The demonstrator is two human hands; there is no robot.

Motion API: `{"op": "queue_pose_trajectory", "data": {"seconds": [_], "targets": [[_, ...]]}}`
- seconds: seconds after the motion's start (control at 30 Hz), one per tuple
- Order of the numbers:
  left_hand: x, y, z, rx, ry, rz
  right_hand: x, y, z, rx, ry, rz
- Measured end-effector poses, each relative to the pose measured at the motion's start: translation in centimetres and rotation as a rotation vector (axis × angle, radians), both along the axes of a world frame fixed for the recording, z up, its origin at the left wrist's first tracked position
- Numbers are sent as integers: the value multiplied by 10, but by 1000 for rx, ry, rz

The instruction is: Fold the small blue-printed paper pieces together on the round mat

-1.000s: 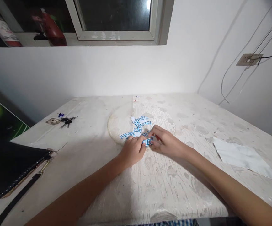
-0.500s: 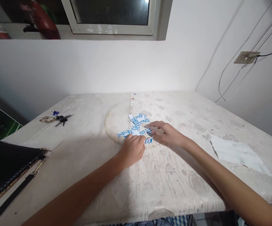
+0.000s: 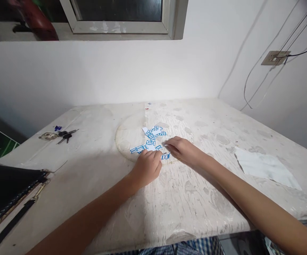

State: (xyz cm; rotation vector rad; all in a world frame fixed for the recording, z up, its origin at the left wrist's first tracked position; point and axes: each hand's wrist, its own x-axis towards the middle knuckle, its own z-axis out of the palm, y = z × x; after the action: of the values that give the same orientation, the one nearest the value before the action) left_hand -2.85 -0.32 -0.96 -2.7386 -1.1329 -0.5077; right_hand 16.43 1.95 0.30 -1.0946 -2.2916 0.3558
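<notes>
White paper pieces (image 3: 150,142) printed with blue outlined rectangles lie in a loose, overlapping cluster mid-table. At their near edge is my left hand (image 3: 146,164), its fingers curled and closed. A paper strip (image 3: 165,156) with blue rectangles pokes out from its right side, apparently gripped between thumb and fingers. Just right of the cluster, my right hand (image 3: 182,148) is closed in a pinch, thumb and fingertips together. A small whitish edge shows at those fingertips, too small to make out fully.
Keys (image 3: 67,135) with a keyring lie at the left, beside a small blue object (image 3: 58,128). A black bag (image 3: 12,191) with a strap overlaps the left edge. A white cloth (image 3: 266,166) lies at the right. Behind the table rises a white wall (image 3: 116,74).
My right hand's fingers have come together from a looser, spread pose, and the blue-marked piece beside them is now hidden. My left hand stays on the papers. The whole view has shifted slightly.
</notes>
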Motion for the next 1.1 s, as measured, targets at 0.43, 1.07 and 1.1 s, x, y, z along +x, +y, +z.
{"op": "queue_pose_trajectory", "data": {"seconds": [0.43, 1.07, 1.1], "targets": [[0, 4, -3, -90, -141, 17, -1, -18, 39, -618, 720, 125], [0, 0, -2, -114, -166, 41, -18, -25, 17, -95, 88, -2], [0, 0, -2, -110, -166, 37, -16, -22, 16, -99, 121, -30]]}}
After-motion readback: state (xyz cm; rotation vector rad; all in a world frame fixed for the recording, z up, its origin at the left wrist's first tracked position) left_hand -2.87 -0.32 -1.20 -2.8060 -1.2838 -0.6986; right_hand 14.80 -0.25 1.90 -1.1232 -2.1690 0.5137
